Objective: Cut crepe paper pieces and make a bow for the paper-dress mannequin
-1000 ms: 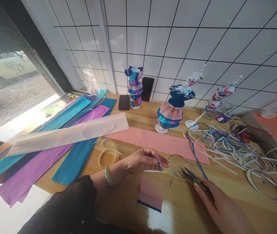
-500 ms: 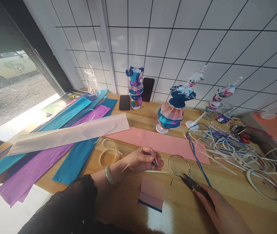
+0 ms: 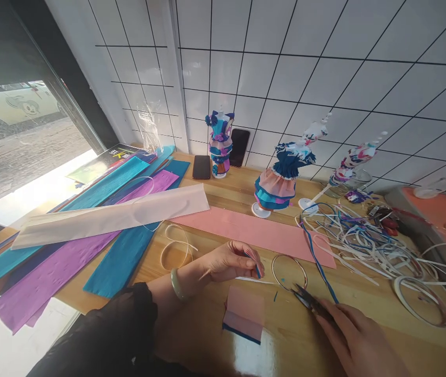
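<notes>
My left hand, with a jade-coloured bangle on its wrist, pinches a small gathered piece of pink paper with a blue edge. My right hand is wrapped round dark thread snips, whose tips point up and left. Below my left hand lies a square of pink paper with a dark blue edge. A round metal-coloured ring rests between the two hands. A long pink strip stretches behind them.
Blue, purple and cream paper strips overlap at left. Dressed miniature mannequins stand along the tiled wall, near two phones. Tangled white and blue cords and a cord roll lie at right. A clear jar stands behind.
The pinched paper has turned slightly in my left hand, and that hand's fingers have closed further round it. The fingers of my right hand have shifted on the snips.
</notes>
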The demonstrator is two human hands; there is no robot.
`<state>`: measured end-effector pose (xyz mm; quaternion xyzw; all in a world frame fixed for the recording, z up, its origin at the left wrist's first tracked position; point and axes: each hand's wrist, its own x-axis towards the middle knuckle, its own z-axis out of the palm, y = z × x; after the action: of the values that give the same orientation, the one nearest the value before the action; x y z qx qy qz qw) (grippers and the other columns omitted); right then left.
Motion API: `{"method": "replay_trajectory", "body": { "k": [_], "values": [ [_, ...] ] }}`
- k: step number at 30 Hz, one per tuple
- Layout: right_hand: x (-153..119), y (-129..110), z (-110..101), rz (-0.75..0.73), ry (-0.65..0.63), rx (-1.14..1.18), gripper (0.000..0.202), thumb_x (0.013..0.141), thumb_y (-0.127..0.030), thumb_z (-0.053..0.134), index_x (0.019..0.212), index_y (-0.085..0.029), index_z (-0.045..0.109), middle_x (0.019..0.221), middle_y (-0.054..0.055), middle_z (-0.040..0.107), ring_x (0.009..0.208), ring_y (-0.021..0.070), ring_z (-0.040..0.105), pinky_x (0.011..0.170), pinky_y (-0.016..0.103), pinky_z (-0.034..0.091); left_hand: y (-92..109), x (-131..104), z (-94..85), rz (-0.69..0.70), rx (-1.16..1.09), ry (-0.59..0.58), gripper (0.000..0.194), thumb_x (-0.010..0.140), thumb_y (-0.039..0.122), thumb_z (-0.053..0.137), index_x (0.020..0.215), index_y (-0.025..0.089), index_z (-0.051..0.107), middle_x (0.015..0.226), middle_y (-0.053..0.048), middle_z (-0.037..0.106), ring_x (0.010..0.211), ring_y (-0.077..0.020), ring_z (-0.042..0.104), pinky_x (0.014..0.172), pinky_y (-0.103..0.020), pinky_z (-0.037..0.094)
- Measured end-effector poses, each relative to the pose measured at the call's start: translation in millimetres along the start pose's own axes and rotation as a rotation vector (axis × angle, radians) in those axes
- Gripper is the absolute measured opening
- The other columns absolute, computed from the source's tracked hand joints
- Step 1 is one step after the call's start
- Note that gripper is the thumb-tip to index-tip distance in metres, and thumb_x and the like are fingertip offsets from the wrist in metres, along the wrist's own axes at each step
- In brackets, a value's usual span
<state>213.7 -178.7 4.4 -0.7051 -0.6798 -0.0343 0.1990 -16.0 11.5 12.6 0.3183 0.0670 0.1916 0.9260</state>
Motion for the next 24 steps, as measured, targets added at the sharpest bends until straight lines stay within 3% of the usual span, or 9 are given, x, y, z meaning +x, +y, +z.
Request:
{"method": "replay_trajectory", "body": {
  "k": [2, 5, 11, 17, 24],
  "values": [
    [7.2, -11.3, -9.0, -0.020, -0.014, -0.023, 0.042, 0.086, -0.051, 0.038, 0.099, -0.021, 0.063, 0.096, 0.011, 0.068, 0.088, 0.0287, 0.064, 0.072, 0.045, 0.055, -2.8, 0.7, 3.3, -0.008, 0.073, 0.063, 0.023, 0.054, 0.024, 0.082, 0.065, 0.013, 0.064, 0.066, -0.002, 0.063, 0.069, -0.0154, 0.061, 0.068, -0.030, 0.043],
    [22.4, -41.4, -21.2, -0.003, -0.047, 0.102, 0.037, 0.087, -0.045, 0.041, 0.112, -0.023, 0.057, 0.111, 0.008, 0.065, 0.100, 0.0234, 0.062, 0.078, 0.035, 0.055, -5.5, 1.0, 9.0, -0.006, 0.188, 0.087, 0.026, 0.049, 0.026, 0.083, 0.061, 0.012, 0.063, 0.064, -0.001, 0.064, 0.067, -0.0140, 0.060, 0.070, -0.030, 0.045],
    [51.8, -93.9, -17.6, 0.048, -0.055, 0.311, 0.030, 0.084, -0.040, 0.051, 0.107, -0.022, 0.060, 0.107, 0.008, 0.065, 0.097, 0.0218, 0.063, 0.078, 0.032, 0.055, -3.3, -0.4, 15.0, -0.015, 0.380, 0.097, 0.027, 0.050, 0.029, 0.082, 0.064, 0.012, 0.067, 0.065, 0.000, 0.062, 0.066, -0.0104, 0.059, 0.075, -0.027, 0.047],
    [64.2, -104.8, -12.7, 0.028, -0.056, 0.448, 0.021, 0.088, -0.030, 0.047, 0.097, -0.023, 0.064, 0.099, 0.007, 0.067, 0.094, 0.0184, 0.062, 0.077, 0.028, 0.053, -3.7, -0.7, 15.3, -0.071, 0.379, 0.125, 0.029, 0.048, 0.030, 0.082, 0.064, 0.012, 0.066, 0.067, 0.000, 0.063, 0.067, -0.0107, 0.060, 0.075, -0.027, 0.048],
    [63.5, -103.5, -10.2, 0.022, -0.047, 0.444, 0.020, 0.088, -0.027, 0.044, 0.090, -0.022, 0.064, 0.096, 0.008, 0.066, 0.090, 0.0196, 0.062, 0.077, 0.032, 0.052, -4.2, -1.2, 12.5, -0.075, 0.386, 0.115, 0.026, 0.053, 0.028, 0.080, 0.067, 0.012, 0.066, 0.068, 0.001, 0.063, 0.067, -0.0092, 0.058, 0.078, -0.027, 0.047]
  ]
}}
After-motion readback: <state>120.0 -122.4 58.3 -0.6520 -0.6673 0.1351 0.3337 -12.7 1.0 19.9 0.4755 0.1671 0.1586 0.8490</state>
